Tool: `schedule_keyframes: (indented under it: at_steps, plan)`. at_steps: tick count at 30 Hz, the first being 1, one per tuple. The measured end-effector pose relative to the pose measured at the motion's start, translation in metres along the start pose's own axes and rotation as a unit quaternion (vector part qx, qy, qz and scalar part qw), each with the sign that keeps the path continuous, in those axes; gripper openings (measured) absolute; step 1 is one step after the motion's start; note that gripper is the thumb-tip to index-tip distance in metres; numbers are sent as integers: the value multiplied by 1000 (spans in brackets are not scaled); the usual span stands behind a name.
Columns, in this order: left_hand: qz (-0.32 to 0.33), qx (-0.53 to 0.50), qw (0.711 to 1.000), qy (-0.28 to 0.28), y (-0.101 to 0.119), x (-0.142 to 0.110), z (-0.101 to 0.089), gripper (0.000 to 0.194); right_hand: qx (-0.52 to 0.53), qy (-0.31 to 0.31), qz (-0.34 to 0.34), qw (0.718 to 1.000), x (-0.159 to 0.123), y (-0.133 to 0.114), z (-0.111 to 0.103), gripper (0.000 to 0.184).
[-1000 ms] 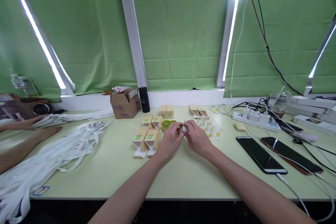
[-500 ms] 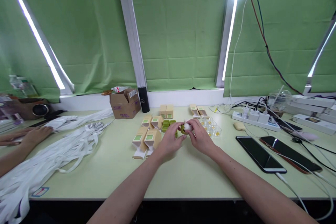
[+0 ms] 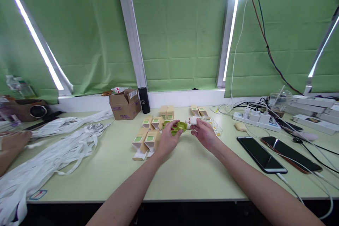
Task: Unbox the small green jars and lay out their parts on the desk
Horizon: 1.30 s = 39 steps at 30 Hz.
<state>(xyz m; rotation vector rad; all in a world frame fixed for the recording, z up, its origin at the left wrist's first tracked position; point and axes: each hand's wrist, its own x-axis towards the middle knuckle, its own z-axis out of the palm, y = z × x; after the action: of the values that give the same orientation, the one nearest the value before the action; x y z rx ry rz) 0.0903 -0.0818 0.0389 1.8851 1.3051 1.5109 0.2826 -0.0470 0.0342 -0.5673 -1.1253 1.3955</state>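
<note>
My left hand (image 3: 167, 139) is closed around a small green case (image 3: 178, 127) that hangs open just above the table. My right hand (image 3: 204, 134) pinches a small white item (image 3: 193, 120) a little to the right of the case. Left of my hands stand several tan cartons with green labels (image 3: 148, 138). Small clear cups with yellow contents (image 3: 216, 129) sit behind my right hand, partly hidden by it. More green cases lie behind my left hand, mostly covered.
White straps (image 3: 50, 157) are heaped at the left, where another person's hand (image 3: 12, 140) rests. A brown cardboard box (image 3: 125, 105) and a black cylinder (image 3: 144, 100) stand at the back. Two phones (image 3: 261, 155) on cables and a power strip (image 3: 255, 117) lie at the right.
My hands have drawn apart: the left now holds the green case open, the right has lifted the white item to the right. The other person's hand has slid left.
</note>
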Motion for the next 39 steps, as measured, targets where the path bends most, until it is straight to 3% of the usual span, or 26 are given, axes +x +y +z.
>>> schedule_keyframes:
  at_steps: [8, 13, 17, 21, 23, 26, 30, 33, 36, 39]
  plan:
    - [-46, -33, 997, 59, -2, 5, -5, 41, 72, -18, 35, 997, -4, -6, 1, 44]
    - [-47, -22, 997, 65, -1, 4, -5, 41, 72, 4, -2, 997, -4, -10, 1, 46]
    - [-41, -11, 997, 72, -3, 4, -5, 40, 10, 9, -45, 999, 0, -10, -2, 46]
    - [-37, -8, 996, 79, -4, 5, -5, 40, -133, 48, -87, 986, 9, -6, -10, 57]
    - [-30, -5, 996, 82, -4, 5, -5, 39, -238, 75, -132, 959, 13, -1, -15, 58]
    - [-28, 3, 996, 81, -5, 6, -4, 39, -402, 81, -199, 890, 16, 6, -23, 48]
    - [-25, 15, 996, 85, -6, 5, -3, 39, -560, 14, -267, 784, 16, 17, -29, 36]
    - [-18, 23, 996, 87, -5, 5, -3, 39, -640, -16, -282, 715, 17, 25, -31, 35]
    - [-13, 33, 996, 85, -5, 4, -3, 38, -685, -23, -282, 672, 17, 30, -32, 36]
    - [-7, 43, 996, 84, -5, 4, -3, 37, -704, -30, -279, 652, 16, 33, -32, 37]
